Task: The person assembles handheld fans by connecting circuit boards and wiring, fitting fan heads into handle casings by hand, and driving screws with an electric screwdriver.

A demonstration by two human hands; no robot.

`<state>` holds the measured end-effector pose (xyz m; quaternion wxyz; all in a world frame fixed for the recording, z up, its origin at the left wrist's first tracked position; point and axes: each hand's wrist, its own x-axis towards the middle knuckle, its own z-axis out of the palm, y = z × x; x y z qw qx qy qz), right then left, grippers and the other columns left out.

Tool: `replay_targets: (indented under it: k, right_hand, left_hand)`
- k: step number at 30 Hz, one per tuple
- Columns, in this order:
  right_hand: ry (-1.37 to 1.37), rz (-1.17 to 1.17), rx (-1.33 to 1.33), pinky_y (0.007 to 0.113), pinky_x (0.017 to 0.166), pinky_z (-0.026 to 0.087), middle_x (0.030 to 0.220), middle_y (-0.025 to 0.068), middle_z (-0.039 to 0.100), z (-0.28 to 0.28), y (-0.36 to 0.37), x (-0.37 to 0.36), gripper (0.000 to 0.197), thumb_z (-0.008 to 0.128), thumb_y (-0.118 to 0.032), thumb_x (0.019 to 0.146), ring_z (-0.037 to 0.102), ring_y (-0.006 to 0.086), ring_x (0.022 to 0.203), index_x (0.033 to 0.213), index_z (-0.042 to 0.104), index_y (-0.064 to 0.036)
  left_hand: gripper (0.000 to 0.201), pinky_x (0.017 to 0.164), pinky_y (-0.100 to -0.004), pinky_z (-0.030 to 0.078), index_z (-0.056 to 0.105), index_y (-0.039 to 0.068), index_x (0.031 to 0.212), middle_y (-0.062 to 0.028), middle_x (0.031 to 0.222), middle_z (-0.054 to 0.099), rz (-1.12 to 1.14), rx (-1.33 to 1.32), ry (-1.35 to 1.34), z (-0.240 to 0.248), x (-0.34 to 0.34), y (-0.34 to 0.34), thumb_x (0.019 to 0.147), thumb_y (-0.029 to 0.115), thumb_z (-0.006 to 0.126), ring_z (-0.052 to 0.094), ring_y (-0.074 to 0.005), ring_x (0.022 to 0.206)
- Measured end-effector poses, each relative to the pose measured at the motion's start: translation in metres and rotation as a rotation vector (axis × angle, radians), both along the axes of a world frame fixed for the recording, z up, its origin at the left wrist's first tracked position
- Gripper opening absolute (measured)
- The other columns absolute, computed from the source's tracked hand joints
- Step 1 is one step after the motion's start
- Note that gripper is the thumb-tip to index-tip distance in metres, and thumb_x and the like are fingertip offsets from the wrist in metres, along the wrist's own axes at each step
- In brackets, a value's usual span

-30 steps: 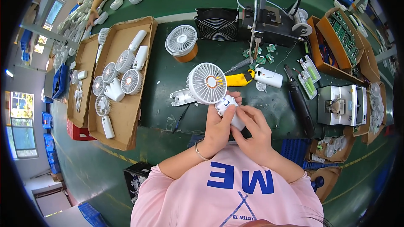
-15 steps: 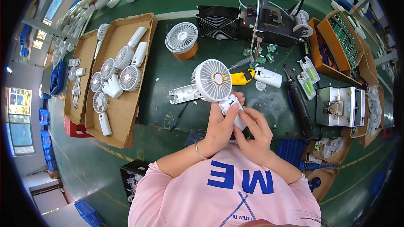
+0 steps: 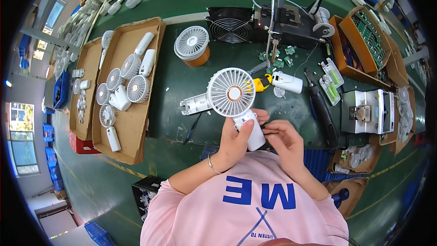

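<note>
- The left hand [image 3: 234, 140] is clamping its fingers on a white handheld fan [image 3: 231, 102].
- The right hand [image 3: 288, 145] is lingering beside it, fingers slightly apart, contact unclear.

I see a large cardboard tray [image 3: 133, 130] on the left, holding white round fans [image 3: 137, 88] and loose handles [image 3: 144, 43], with a narrower tray [image 3: 93, 65] just beside it and a red crate [image 3: 81, 145] lower down. Toward the back of the green table [image 3: 166, 70], I make out a white fan head [image 3: 192, 41] on an orange tub [image 3: 199, 59], then a black fan with a wire guard [image 3: 231, 28]. Beside that stands a black machine [image 3: 296, 27] carrying a spool [image 3: 322, 22], small green circuit boards [image 3: 289, 50] scattered before it. Over on my right, a black screwdriver [image 3: 324, 118] lies near two open casings with green batteries [image 3: 333, 76] and a white-and-grey machine [image 3: 363, 111].
</note>
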<state>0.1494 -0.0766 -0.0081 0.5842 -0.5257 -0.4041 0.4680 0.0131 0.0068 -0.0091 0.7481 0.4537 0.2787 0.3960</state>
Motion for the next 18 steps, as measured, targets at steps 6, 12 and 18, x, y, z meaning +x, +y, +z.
replay_targets:
  k: [6, 12, 18]
  right_hand:
    - [0.328, 0.154, -0.214, 0.024, 0.084, 0.044, 0.113, 0.0024, 0.056, 0.012, 0.003, -0.001, 0.022, 0.055, -0.009, 0.093, 0.052, 0.007, 0.096, 0.113, 0.054, 0.0021]
    - [-0.219, 0.038, -0.101, 0.029, 0.069, 0.047, 0.092, 0.0103, 0.063, 0.018, 0.007, -0.002, 0.02, 0.063, -0.015, 0.088, 0.06, 0.0169, 0.076, 0.1, 0.059, 0.0007]
    - [-0.21, -0.015, -0.025, 0.031, 0.065, 0.047, 0.086, 0.0141, 0.062, 0.003, 0.004, 0.001, 0.018, 0.061, -0.016, 0.088, 0.061, 0.0208, 0.072, 0.093, 0.06, 0.0013]
  left_hand:
    - [0.048, 0.106, -0.0461, 0.034, 0.038, -0.002, 0.126, -0.0194, 0.121, 0.056, -0.235, 0.028, -0.073, 0.007, 0.004, -0.001, 0.092, 0.028, 0.055, 0.049, -0.035, 0.121]
    - [0.058, 0.109, -0.0459, 0.03, 0.039, 0.001, 0.127, -0.0203, 0.124, 0.054, -0.241, -0.103, -0.15, 0.009, 0.001, 0.005, 0.086, 0.033, 0.065, 0.033, -0.0349, 0.134]
    - [0.051, 0.098, -0.0389, 0.042, 0.033, -0.001, 0.13, -0.0266, 0.126, 0.052, -0.242, -0.017, 0.001, 0.005, 0.001, 0.0, 0.09, 0.023, 0.054, 0.055, -0.0289, 0.113]
